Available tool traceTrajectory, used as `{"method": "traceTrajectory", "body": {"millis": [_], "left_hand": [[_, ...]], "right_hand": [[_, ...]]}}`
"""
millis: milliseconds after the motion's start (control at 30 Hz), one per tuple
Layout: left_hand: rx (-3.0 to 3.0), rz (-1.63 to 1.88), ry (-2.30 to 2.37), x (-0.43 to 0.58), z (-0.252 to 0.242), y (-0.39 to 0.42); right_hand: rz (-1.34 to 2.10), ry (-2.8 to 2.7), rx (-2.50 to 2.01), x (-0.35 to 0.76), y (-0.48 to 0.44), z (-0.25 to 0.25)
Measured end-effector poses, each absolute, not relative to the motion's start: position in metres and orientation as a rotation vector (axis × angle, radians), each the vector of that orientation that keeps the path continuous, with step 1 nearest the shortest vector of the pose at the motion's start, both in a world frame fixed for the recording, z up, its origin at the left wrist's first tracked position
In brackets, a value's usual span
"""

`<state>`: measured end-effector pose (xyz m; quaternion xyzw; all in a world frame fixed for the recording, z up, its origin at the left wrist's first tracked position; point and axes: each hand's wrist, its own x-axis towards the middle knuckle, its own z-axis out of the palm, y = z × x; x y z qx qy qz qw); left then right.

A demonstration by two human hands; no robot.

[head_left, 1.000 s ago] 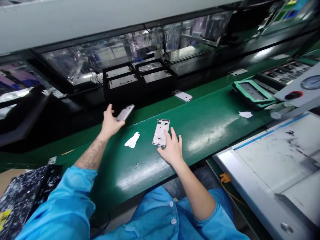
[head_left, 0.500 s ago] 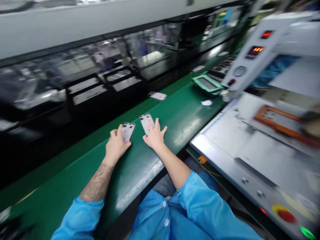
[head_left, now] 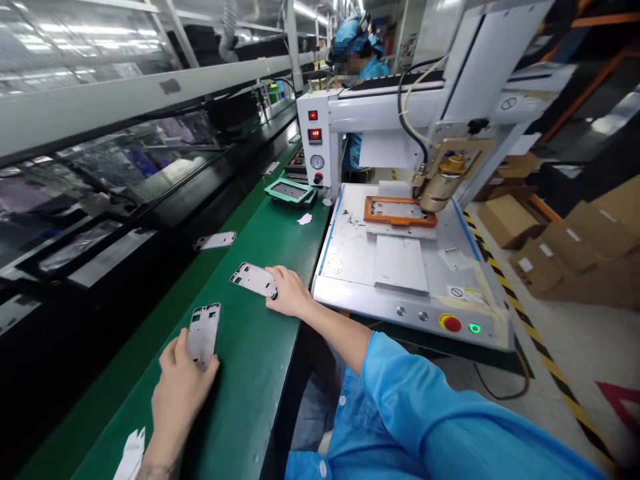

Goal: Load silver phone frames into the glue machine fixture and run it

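Thumb and fingers of my left hand [head_left: 181, 387] are closed around the lower part of a grey phone frame [head_left: 203, 331], its cut-outs at the far end. My right hand [head_left: 289, 291] grips the near end of a second phone frame [head_left: 254, 278], which lies low over the green bench [head_left: 255, 347]. Another phone frame [head_left: 220, 240] lies beyond both hands, toward the dark line on the left. To the right, an orange fixture [head_left: 400, 211] with a frame in it sits under the nozzle of a white dispensing machine [head_left: 313, 137].
A green fixture [head_left: 290, 191] and a scrap of white paper [head_left: 305, 219] lie farther along the bench. More white paper [head_left: 131, 455] is by my left wrist. A red stop button [head_left: 453, 324] is on the machine's front. A co-worker [head_left: 355, 50] is behind the machine. Cardboard boxes [head_left: 575, 247] stand at right.
My view has swung right, bringing the whole machine into sight. The right hand has closed on its phone frame, which is now turned more sideways. The left hand still holds its frame.
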<state>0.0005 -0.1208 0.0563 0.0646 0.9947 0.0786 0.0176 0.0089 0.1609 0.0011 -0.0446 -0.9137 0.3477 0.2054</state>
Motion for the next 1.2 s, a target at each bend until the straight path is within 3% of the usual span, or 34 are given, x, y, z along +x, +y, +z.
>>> {"method": "traceTrajectory", "body": {"millis": [567,1200], "left_hand": [[0.343,0.502,3.283,0.004,0.025,-0.139],[0.276,0.512,3.22,-0.001,0.024,-0.142]], "right_hand": [[0.847,-2.572,-0.112,0.017,0.162,0.002],[0.807,-2.579,-0.135,0.013,0.159,-0.002]]}}
